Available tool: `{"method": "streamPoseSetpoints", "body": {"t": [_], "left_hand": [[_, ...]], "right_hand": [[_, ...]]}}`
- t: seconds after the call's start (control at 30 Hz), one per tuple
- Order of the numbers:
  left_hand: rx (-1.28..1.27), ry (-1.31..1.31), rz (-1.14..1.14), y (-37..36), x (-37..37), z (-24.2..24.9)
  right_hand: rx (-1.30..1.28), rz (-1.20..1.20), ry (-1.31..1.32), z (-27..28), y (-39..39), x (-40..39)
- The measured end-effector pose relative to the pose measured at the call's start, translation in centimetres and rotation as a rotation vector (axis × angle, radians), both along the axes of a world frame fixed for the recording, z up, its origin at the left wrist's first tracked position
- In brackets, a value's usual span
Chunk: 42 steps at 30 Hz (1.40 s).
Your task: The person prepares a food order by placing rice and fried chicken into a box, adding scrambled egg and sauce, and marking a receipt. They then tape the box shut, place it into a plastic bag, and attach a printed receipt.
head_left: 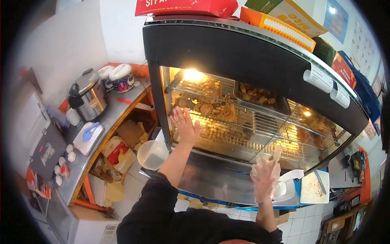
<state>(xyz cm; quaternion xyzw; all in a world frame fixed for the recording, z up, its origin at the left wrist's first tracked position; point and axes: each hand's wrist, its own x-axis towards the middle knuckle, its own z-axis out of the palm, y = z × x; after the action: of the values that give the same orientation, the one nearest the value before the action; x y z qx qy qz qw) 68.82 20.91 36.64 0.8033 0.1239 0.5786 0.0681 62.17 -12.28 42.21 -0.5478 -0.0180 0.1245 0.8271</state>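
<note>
A lit black display cabinet [227,53] stands in front of me, with browned fried food [207,103] on its wire racks and more in a dark tray [260,95]. My left hand [186,125] is bare, its fingers spread against or just before the cabinet's glass at the left. On my right hand [266,177] is a clear plastic glove; its fingers are stretched out and hold nothing visible, near the cabinet's lower edge. Whether either hand touches the glass is hard to tell. A white container [284,190] sits just right of the gloved hand.
Left of the cabinet is a pale round bowl [153,154]. A cutting board [315,188] with a knife [320,181] lies at the right. On the left counter [122,103] stand a steel cooker [90,97], a tray with a blue scoop [90,132], and several white round items [65,166].
</note>
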Motion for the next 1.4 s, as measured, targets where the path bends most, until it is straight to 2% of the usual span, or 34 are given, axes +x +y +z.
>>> {"method": "streamPoseSetpoints", "body": {"t": [0.03,0.07,0.17,0.2,0.27,0.3,0.33,0.37,0.4,0.43,0.47,0.5,0.53,0.57,0.6,0.63,0.7,0.73,0.77,0.8,0.87,0.97,1.07,1.1,1.17,1.2,1.27,1.3,1.33,1.4], "left_hand": [[-0.031,-0.020,0.006,-0.1,0.3,-0.1],[-0.063,-0.038,0.013,-0.3,0.6,-0.2],[-0.047,-0.053,0.004,-1.3,1.7,-1.4],[-0.039,-0.023,0.026,-2.1,1.8,-1.4],[-0.102,0.062,-0.070,-4.5,1.7,-1.6],[-0.156,0.099,-0.135,-5.8,1.5,-0.7],[-0.246,0.395,-0.152,-7.1,1.3,0.3],[-0.336,0.692,-0.166,-8.6,1.0,2.0],[-0.208,0.164,-0.222,-10.3,3.3,-3.1],[-0.101,-0.035,-0.171,-11.6,2.6,-0.5],[-0.101,-0.038,-0.163,-11.8,1.2,1.8],[-0.241,0.443,-0.366,-12.2,-0.8,5.1],[-0.376,0.927,-0.564,-12.2,-1.9,6.7],[-0.375,0.921,-0.560,-12.8,-1.0,5.1],[-0.207,0.489,-0.499,-14.1,0.9,1.7],[-0.042,0.063,-0.425,-14.7,1.5,0.5],[0.007,0.061,-0.441,-15.0,2.3,-0.8],[0.054,0.062,-0.459,-15.0,2.2,-0.8],[0.102,0.203,-0.430,-14.9,1.6,-0.7],[0.106,0.203,-0.434,-14.8,1.3,-0.5],[0.114,0.078,-0.463,-14.4,0.5,1.0],[0.233,0.098,-0.373,-13.6,-0.2,1.7],[0.180,0.151,-0.413,-13.9,0.7,0.3],[0.185,0.151,-0.421,-13.9,0.4,0.3],[0.114,0.136,-0.470,-13.6,0.2,0.8],[0.119,0.131,-0.473,-13.6,0.5,0.7],[0.084,0.189,-0.487,-13.7,1.4,-0.4],[0.091,0.188,-0.490,-13.7,1.3,-0.4],[0.094,0.161,-0.475,-13.7,1.4,-0.3],[0.103,0.133,-0.466,-13.7,1.5,-0.3]], "right_hand": [[0.044,0.012,0.109,-0.7,-0.3,0.7],[0.047,0.003,0.099,-1.0,0.2,1.4],[0.032,0.197,-0.013,-1.6,2.0,2.7],[0.238,0.179,-0.326,0.6,4.0,-1.7],[-0.182,0.342,-0.770,-2.2,5.7,0.0],[-0.301,0.398,-0.998,-0.5,7.7,0.0],[-0.422,0.455,-1.223,1.6,10.3,-0.2],[-0.444,0.611,-0.928,3.3,12.3,-1.7],[-0.459,0.753,-0.629,4.5,14.1,-2.8],[-0.457,0.759,-0.628,4.8,16.0,-2.7],[-0.793,0.811,-0.750,4.8,17.9,-2.0],[-1.135,0.846,-0.865,4.5,19.3,-1.2],[-1.111,0.561,-1.231,3.2,20.4,0.2],[-1.048,0.243,-1.573,2.4,21.4,1.6],[-1.046,0.241,-1.579,3.0,22.1,2.6],[-1.331,0.191,-1.613,3.9,22.7,3.7],[-1.910,0.065,-1.617,5.8,24.2,5.8],[-1.898,-0.052,-1.567,6.5,25.0,6.6],[-1.884,-0.165,-1.513,7.0,25.7,7.3],[-1.885,-0.171,-1.508,7.3,26.4,8.4],[-1.704,-0.032,-0.659,8.0,27.7,10.4],[-1.563,-0.081,-0.519,10.3,28.1,9.1],[-1.635,0.019,-0.386,8.5,27.9,11.6],[-1.632,0.012,-0.378,7.7,27.6,11.6],[-1.574,-0.034,-0.668,5.6,26.8,10.8],[-1.573,-0.042,-0.670,3.4,27.1,11.7],[-1.006,-0.769,-0.906,-1.5,28.1,14.0],[-0.819,-0.677,-0.915,-0.9,27.8,13.2],[-0.814,-0.684,-0.915,0.3,27.6,11.8],[-0.844,-0.522,-0.981,2.1,27.3,9.2]]}}
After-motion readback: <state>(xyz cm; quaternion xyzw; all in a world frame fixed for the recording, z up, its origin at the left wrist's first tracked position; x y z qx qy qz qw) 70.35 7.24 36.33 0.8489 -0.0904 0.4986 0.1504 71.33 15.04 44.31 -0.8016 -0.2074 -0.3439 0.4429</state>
